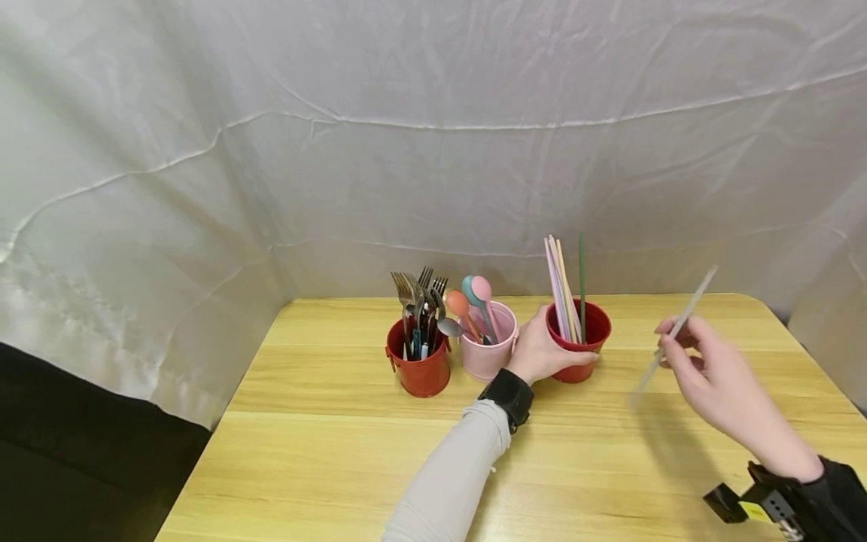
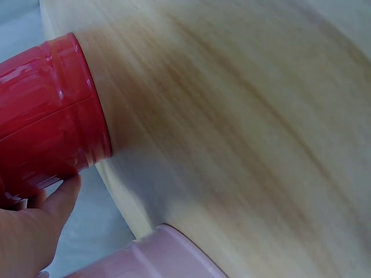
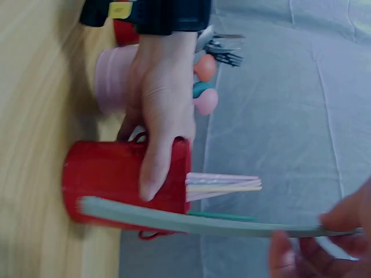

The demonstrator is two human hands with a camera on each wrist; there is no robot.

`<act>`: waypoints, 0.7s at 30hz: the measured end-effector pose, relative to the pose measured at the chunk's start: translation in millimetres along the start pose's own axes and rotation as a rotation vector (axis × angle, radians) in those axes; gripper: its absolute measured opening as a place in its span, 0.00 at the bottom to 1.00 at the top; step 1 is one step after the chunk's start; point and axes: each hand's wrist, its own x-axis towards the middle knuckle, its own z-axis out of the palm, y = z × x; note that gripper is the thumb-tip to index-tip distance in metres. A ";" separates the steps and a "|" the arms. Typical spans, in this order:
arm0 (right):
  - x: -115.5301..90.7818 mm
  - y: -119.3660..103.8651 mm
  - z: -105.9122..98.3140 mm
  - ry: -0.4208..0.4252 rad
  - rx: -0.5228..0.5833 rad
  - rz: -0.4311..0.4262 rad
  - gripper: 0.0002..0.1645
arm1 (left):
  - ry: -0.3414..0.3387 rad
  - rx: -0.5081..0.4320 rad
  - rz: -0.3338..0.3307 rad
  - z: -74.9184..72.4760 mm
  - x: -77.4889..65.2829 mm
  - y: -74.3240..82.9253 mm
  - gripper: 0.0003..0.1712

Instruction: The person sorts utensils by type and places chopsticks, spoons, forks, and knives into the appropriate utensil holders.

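My left hand (image 1: 537,352) grips the right-hand red bucket (image 1: 576,373), with the thumb across its front near the rim. Pale pink and yellow straws (image 1: 559,290) and one green straw (image 1: 582,290) stand in that bucket. To the right of it, my right hand (image 1: 718,384) pinches a pale greyish straw (image 1: 695,296), held slanted above the table. In the right wrist view, this straw (image 3: 174,221) crosses in front of the red bucket, and its far end is blurred. The left wrist view has the red bucket (image 2: 49,116) beside my fingers.
Left of the gripped bucket stands a pink bucket (image 1: 484,363) with coloured spoons (image 1: 457,303). Farther left is another red bucket (image 1: 425,378) holding several forks (image 1: 420,297). All are on a wooden table (image 1: 325,452), with a grey cloth (image 1: 433,181) hanging behind.
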 end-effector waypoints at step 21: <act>49.2 -25.0 30.8 0.278 0.212 -0.084 0.11 | 0.014 0.008 0.005 -2.7 -3.1 6.6 0.49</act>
